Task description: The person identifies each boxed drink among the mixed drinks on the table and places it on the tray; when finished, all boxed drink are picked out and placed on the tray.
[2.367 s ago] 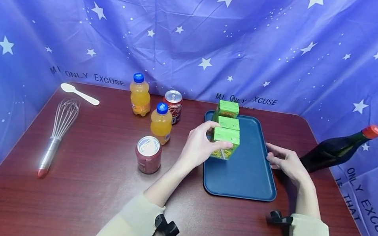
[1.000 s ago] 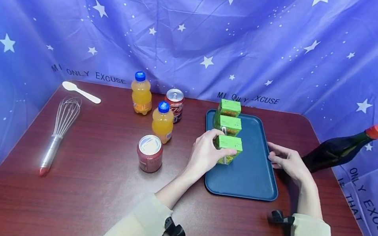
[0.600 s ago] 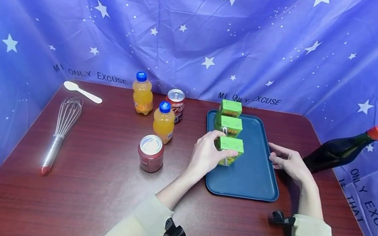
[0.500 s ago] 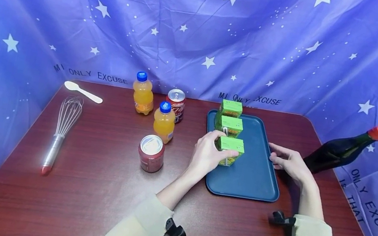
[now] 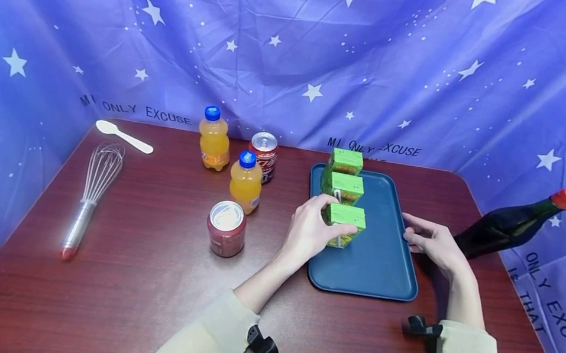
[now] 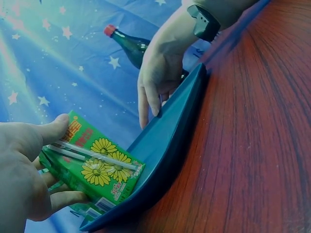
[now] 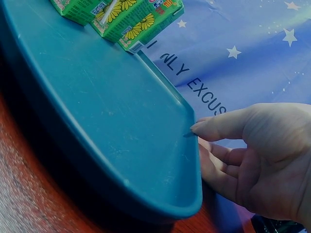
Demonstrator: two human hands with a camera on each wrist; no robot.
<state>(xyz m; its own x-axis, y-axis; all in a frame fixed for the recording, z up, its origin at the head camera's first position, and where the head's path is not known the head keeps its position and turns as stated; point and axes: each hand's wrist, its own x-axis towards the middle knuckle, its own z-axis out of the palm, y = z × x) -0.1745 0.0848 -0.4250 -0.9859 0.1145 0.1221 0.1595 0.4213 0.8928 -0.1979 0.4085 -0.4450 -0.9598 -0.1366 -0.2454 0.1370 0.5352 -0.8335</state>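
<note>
Three green drink cartons stand in a row along the left side of a dark blue tray [image 5: 374, 260]. My left hand [image 5: 308, 227] grips the nearest drink carton [image 5: 346, 216], thumb on its near side and fingers around the left. Its yellow flowers and a wrapped straw show in the left wrist view. Behind it are the middle carton [image 5: 347, 184] and the far carton [image 5: 346, 160], apart from my fingers. At the tray's right side my right hand [image 5: 437, 244] pinches the rim; in the right wrist view the thumb [image 7: 214, 128] touches the top edge, fingers outside.
Left of the tray stand two orange drink bottles [image 5: 245, 186] [image 5: 214, 143] and two red cans [image 5: 225, 234] [image 5: 263, 153]. A whisk [image 5: 92, 199] and white spoon [image 5: 124, 136] lie far left. A dark bottle [image 5: 504, 229] with a red cap stands right, close to my right hand.
Since the oldest frame, my left hand has drawn the nearest carton toward me, widening the gap to the middle one. Over the last half second, nothing visibly moves; my right hand stays at the rim.
</note>
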